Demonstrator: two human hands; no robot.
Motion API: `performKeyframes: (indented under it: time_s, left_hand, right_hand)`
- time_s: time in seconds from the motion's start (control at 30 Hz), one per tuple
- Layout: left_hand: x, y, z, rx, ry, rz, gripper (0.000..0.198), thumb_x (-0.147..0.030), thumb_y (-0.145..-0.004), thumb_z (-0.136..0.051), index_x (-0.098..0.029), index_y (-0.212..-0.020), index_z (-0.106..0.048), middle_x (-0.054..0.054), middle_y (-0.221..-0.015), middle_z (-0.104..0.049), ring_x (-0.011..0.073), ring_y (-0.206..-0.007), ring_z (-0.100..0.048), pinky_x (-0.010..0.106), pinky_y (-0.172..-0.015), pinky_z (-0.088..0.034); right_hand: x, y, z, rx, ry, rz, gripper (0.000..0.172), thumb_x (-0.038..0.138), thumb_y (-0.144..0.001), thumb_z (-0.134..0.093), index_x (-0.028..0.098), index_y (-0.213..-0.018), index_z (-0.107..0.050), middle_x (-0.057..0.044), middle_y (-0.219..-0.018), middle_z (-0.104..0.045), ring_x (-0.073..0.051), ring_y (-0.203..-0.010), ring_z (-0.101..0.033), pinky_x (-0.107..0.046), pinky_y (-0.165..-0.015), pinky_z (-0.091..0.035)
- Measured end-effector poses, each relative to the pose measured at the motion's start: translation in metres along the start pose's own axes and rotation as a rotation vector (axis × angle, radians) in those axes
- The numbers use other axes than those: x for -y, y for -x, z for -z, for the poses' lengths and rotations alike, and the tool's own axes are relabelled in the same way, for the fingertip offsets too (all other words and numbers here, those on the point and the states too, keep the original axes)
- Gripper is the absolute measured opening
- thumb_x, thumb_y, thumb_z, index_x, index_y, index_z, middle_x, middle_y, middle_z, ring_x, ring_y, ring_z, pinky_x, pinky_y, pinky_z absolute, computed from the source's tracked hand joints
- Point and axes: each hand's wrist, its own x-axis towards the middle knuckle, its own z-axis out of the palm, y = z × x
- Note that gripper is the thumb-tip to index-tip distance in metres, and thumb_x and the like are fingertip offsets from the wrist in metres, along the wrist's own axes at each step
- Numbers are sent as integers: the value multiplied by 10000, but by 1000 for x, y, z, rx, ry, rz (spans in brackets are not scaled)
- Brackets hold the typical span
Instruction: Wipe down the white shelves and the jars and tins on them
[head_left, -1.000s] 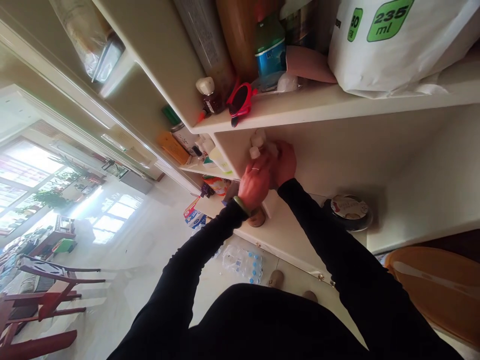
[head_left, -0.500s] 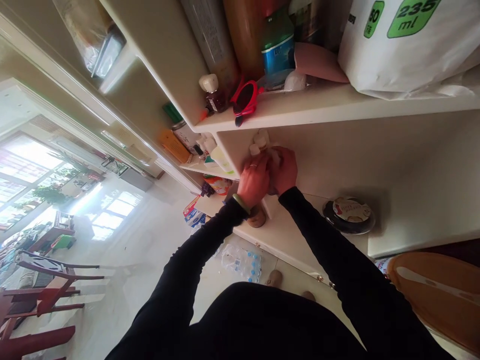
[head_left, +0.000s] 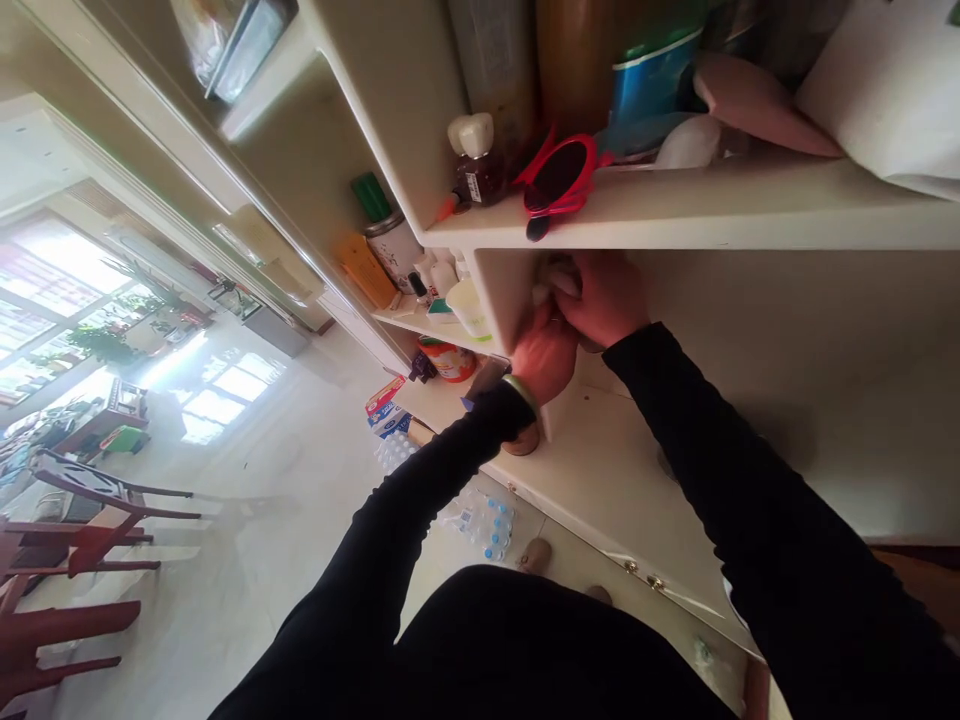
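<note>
Right hand (head_left: 604, 298) is curled closed on a small white item (head_left: 553, 280) (exact kind unclear), up under the shelf board (head_left: 712, 215) beside the vertical divider (head_left: 502, 295). Left hand (head_left: 544, 362) sits just below, fingers hidden, so its grip can't be told. Keeping both hands close suits this tight corner. On the shelf above: a brown glass bottle (head_left: 478, 170) with a white cap, dark contents, and a blue-labelled container (head_left: 651, 90), contents unseen.
</note>
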Motion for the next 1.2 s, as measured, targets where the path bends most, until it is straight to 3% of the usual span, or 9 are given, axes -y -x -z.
performKeyframes:
  time_s: [0.1,0.4,0.6,0.73,0.9,1.07,1.13,1.2]
  left_hand:
    - [-2,0,3,124,-70,-25,344,-88,-1038,-480,-187,-1292,-691,167,-1379,-743,363,-1631,-389,504,-1291,-497]
    - [-3,0,4,102,-119,-42,364,-84,-1043,-481,-126,-1351,-670,189,-1543,-646,365,-1604,-418,492,-1316,-452]
    - [-3,0,4,98,-157,-71,433,-96,-1046,-468,-37,-1450,-613,229,-1600,-608,382,-1570,-470,480,-1336,-427]
    - [-4,1,6,74,-141,-90,495,-108,-1057,-463,-3,-1537,-518,249,-1695,-507,390,-1621,-407,494,-1361,-391]
    - [-4,1,7,159,-167,-68,327,-154,-1063,-494,-151,-1319,-696,165,-1416,-733,404,-1552,-460,533,-1328,-419]
    - [-6,2,7,197,-198,-63,394,-152,-1052,-457,-137,-1374,-684,196,-1466,-687,425,-1482,-513,583,-1331,-385]
    - [-7,3,7,197,-198,-69,403,-138,-1056,-439,-107,-1377,-680,215,-1452,-693,420,-1473,-531,566,-1325,-391]
    - [-6,3,6,175,-177,-70,403,-130,-1057,-449,-87,-1397,-661,220,-1435,-708,409,-1471,-543,552,-1310,-413]
  right_hand:
    - [2,-7,0,50,-27,32,159,390,-925,-660,287,-1046,-675,-115,-1108,-784,-391,-1171,-691,-562,-1058,-550]
    - [-8,-16,-4,17,-40,67,135,297,-899,-675,270,-1015,-738,-78,-1019,-816,-335,-1026,-717,-542,-1006,-574]
    - [0,-3,11,47,-81,62,215,188,-834,-652,273,-999,-759,-34,-1010,-813,-296,-993,-732,-493,-954,-595]
    - [8,6,21,-66,-101,9,299,166,-803,-643,260,-1062,-757,-42,-1100,-817,-286,-1023,-726,-486,-971,-596]
    - [26,5,16,33,64,154,267,178,-833,-636,276,-1051,-755,-60,-1073,-814,-316,-1090,-682,-497,-998,-566]
    - [35,4,17,178,131,302,241,172,-849,-611,303,-1002,-743,-58,-1016,-797,-349,-1109,-647,-545,-969,-561]
    - [39,10,23,172,25,316,246,170,-852,-613,307,-1004,-749,-43,-1014,-796,-338,-1140,-653,-536,-1006,-561]
    - [41,22,31,63,-79,301,266,165,-875,-589,315,-1018,-757,-26,-1032,-797,-307,-1142,-673,-513,-1044,-559]
